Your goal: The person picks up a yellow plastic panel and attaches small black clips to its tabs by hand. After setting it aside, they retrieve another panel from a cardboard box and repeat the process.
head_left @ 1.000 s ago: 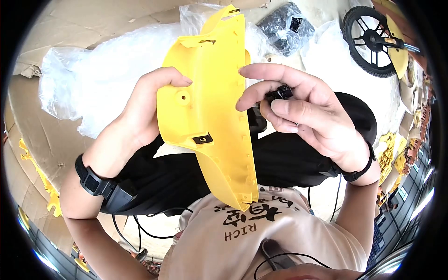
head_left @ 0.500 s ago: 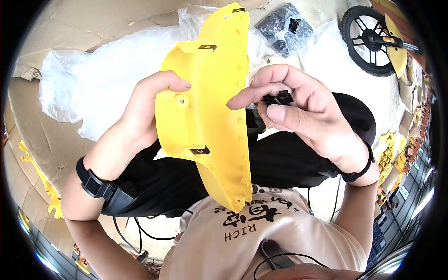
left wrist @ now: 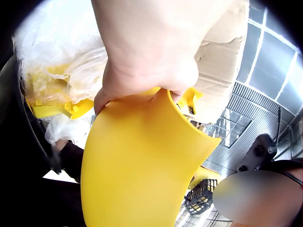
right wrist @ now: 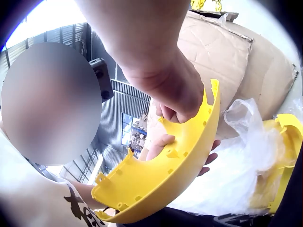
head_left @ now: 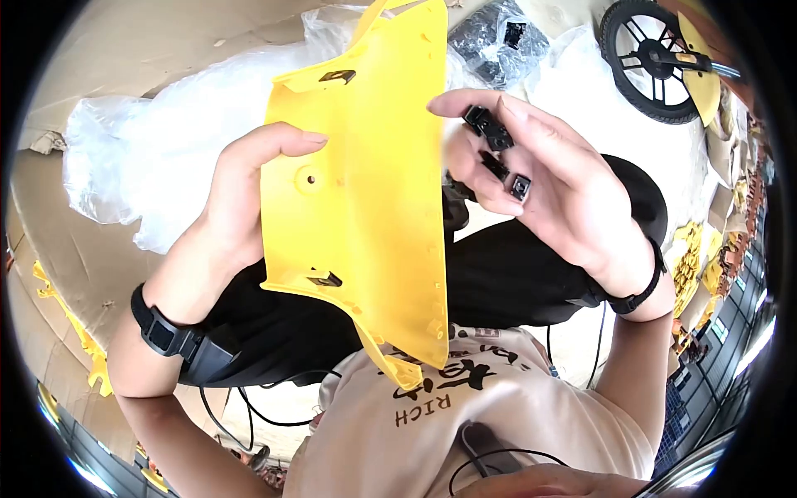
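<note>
A curved yellow plastic panel (head_left: 374, 191) stands over the lap, its hollow inner face toward the head camera. My left hand (head_left: 241, 187) grips its left edge, thumb on the inner face and the other fingers behind. Black metal clips sit on two of its tabs, an upper clip (head_left: 339, 76) and a lower clip (head_left: 325, 278). To the right of the panel, my right hand (head_left: 573, 178) holds several small black clips (head_left: 488, 129), one between thumb and index finger and others against the curled fingers. In the right wrist view, that hand overlaps the panel (right wrist: 156, 184) and hides the clips.
Clear plastic wrap (head_left: 183, 158) lies on cardboard (head_left: 75, 257) at the left. A plastic bag of black parts (head_left: 502, 41) lies at the back, with a black spoked wheel (head_left: 652, 62) at the back right. More yellow panels (right wrist: 286, 156) lie by plastic in the right wrist view.
The left hand has shifted the panel slightly left and tilted it. The right hand has turned and opened somewhat, bringing several black clips into view and one up to the fingertips.
</note>
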Tool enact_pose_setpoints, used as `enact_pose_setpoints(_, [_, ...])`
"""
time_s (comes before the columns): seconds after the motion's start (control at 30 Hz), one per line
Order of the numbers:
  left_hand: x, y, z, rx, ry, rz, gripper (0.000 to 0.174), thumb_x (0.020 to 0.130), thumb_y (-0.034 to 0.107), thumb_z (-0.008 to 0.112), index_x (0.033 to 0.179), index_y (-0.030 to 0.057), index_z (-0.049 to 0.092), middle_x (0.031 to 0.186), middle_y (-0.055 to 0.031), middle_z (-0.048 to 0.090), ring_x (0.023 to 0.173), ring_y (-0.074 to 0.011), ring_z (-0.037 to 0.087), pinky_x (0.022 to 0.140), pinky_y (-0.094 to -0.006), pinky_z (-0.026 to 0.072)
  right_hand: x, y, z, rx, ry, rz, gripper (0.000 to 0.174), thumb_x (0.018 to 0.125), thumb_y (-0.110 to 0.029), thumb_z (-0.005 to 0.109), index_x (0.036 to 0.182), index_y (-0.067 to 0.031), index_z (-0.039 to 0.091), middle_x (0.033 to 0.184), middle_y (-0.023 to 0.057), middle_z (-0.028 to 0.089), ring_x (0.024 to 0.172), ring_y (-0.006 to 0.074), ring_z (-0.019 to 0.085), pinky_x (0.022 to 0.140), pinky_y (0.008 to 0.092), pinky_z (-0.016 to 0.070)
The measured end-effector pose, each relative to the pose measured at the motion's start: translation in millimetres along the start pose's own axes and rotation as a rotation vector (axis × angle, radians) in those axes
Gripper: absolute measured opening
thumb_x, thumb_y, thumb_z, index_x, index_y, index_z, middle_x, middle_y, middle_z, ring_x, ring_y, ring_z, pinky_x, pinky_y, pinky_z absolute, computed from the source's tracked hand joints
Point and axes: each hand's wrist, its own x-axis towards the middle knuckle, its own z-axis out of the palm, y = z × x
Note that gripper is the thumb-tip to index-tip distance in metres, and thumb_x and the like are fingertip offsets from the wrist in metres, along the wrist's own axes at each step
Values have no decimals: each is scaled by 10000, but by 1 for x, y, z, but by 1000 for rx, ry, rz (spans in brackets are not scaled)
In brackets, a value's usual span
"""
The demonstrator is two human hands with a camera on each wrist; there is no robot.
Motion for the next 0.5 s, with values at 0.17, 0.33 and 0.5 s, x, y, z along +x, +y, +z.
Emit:
enact_pose_setpoints(0.17, [-2, -2, 4, 2, 32, 2, 416, 884, 215, 558, 1225, -23, 557, 1060, -129, 674, 912, -228, 677, 828, -354, 544, 2, -3, -2, 158, -115, 54, 517, 1055, -300, 349, 1422, 64, 333, 1277, 256, 527, 1100, 300, 590, 899, 332, 511])
enact_pose_setpoints(0.33, [-3, -1, 2, 0, 19, -7, 421, 884, 220, 560, 1232, -16, 555, 1070, -130, 671, 921, -230, 676, 834, -360, 544, 2, -3, 2, 271, -92, 85, 456, 1073, -328, 302, 1281, 55, 436, 1316, 323, 495, 1243, 401, 535, 1052, 413, 478])
enact_pose_setpoints(0.5, [0, -4, 0, 6, -12, 14, 435, 886, 230, 560, 1240, -23, 548, 1080, -132, 670, 925, -225, 677, 835, -354, 545, 4, -2, -2, 227, -91, 50, 493, 1081, -394, 289, 1045, 24, 547, 1296, 340, 529, 1219, 411, 565, 1030, 403, 508])
